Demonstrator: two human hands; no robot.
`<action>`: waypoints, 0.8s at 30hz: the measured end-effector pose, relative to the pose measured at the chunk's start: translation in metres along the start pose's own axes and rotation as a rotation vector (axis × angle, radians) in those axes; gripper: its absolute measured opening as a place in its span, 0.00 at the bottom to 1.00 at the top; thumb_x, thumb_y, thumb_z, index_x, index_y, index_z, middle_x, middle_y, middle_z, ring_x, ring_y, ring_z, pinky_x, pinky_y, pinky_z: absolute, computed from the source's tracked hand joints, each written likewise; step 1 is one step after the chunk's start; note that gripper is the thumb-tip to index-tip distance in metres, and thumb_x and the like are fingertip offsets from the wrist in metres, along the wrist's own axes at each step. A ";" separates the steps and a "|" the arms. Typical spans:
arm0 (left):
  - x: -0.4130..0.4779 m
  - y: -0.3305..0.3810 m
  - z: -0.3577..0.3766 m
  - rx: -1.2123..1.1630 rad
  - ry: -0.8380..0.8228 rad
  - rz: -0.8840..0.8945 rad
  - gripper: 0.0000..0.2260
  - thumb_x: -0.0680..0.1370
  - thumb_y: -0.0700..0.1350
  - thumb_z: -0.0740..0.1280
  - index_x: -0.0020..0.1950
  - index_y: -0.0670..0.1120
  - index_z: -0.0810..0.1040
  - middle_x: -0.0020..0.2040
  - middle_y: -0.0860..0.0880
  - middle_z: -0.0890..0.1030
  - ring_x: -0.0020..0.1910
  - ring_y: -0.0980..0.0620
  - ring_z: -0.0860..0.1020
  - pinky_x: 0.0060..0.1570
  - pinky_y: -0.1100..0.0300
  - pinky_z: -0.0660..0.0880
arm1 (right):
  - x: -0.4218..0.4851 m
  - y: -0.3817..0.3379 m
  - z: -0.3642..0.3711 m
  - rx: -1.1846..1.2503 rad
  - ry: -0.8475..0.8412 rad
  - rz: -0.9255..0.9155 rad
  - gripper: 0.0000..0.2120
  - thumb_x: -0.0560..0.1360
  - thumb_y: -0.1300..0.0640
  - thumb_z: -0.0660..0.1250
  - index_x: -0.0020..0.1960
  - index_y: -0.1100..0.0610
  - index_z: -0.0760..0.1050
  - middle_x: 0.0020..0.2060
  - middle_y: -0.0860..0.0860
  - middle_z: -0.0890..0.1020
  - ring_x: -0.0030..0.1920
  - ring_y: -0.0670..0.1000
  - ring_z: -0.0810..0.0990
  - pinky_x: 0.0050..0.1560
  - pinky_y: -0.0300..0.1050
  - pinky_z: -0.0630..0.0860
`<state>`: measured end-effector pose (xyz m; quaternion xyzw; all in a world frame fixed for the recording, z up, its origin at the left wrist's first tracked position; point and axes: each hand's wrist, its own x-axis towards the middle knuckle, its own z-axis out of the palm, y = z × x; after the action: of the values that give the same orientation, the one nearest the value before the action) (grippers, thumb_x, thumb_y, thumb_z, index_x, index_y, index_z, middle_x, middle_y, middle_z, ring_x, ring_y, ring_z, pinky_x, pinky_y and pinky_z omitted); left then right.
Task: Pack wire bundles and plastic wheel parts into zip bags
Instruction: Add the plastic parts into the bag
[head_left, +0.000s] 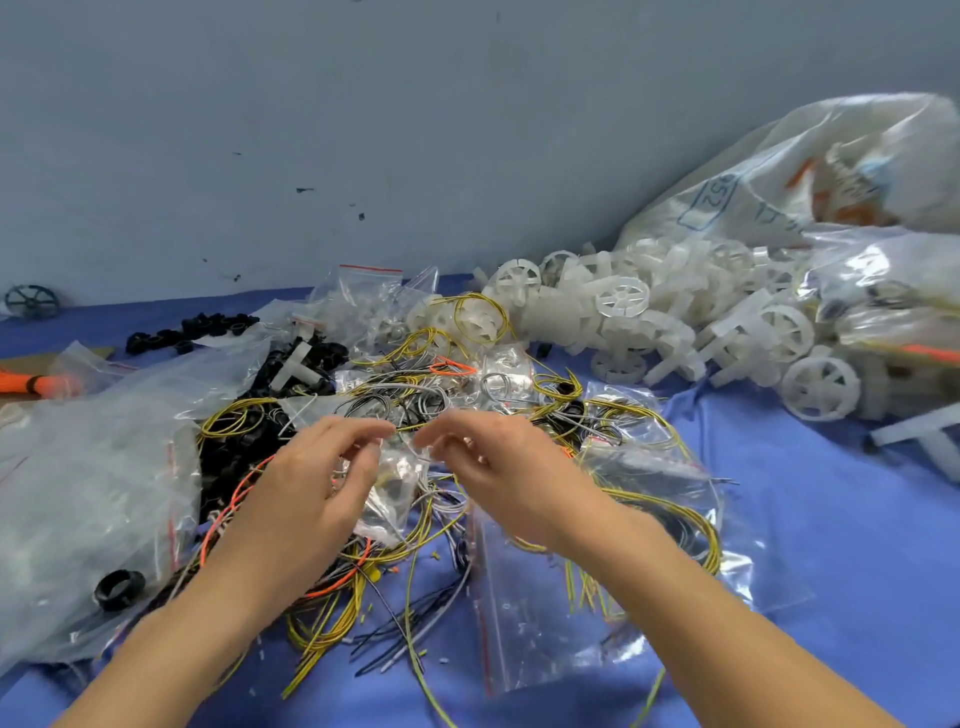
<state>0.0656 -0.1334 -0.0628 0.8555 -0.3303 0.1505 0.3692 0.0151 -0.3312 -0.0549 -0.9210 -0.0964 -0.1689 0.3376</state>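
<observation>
— While above tangled wires (363, 561), doing what?
— Left hand (306, 488) and right hand (498, 478), fingers curled, pinching a small zip bag (392, 486) between them.
— Wheel parts (649, 317)?
— Heaped at two o'clock on the blue tabletop (831, 519).

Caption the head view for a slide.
Both hands, left and right, pinch a small zip bag above tangled wires.

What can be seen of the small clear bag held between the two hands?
The small clear bag looks like thin, glossy, crumpled plastic. It hangs above the tangle of yellow, grey and orange wires, its top edge pinched between the left hand and right hand. Pale contents show faintly inside, too blurred to identify. Whether its mouth is open or zipped cannot be told.
</observation>
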 end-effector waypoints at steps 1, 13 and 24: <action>0.006 0.007 0.008 -0.026 -0.015 0.014 0.09 0.80 0.45 0.63 0.57 0.55 0.79 0.51 0.62 0.78 0.54 0.64 0.75 0.53 0.67 0.71 | 0.002 0.007 -0.010 0.028 0.036 0.037 0.13 0.80 0.58 0.60 0.56 0.46 0.80 0.50 0.43 0.83 0.46 0.43 0.79 0.50 0.44 0.75; 0.158 0.114 0.202 -0.018 -0.455 0.029 0.11 0.80 0.45 0.59 0.53 0.44 0.80 0.46 0.45 0.83 0.47 0.45 0.79 0.43 0.56 0.73 | -0.016 0.086 -0.127 1.325 0.723 0.728 0.15 0.80 0.63 0.53 0.47 0.52 0.77 0.39 0.49 0.78 0.36 0.48 0.76 0.40 0.40 0.73; 0.208 0.134 0.291 0.382 -0.575 0.083 0.07 0.75 0.49 0.59 0.37 0.51 0.67 0.45 0.48 0.71 0.54 0.41 0.73 0.51 0.49 0.66 | -0.036 0.111 -0.151 1.472 0.832 0.851 0.15 0.80 0.63 0.53 0.44 0.51 0.75 0.35 0.47 0.77 0.33 0.46 0.74 0.38 0.39 0.71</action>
<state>0.1326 -0.5090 -0.0857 0.9024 -0.4213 -0.0228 0.0878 -0.0229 -0.5159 -0.0262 -0.3004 0.2933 -0.2432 0.8744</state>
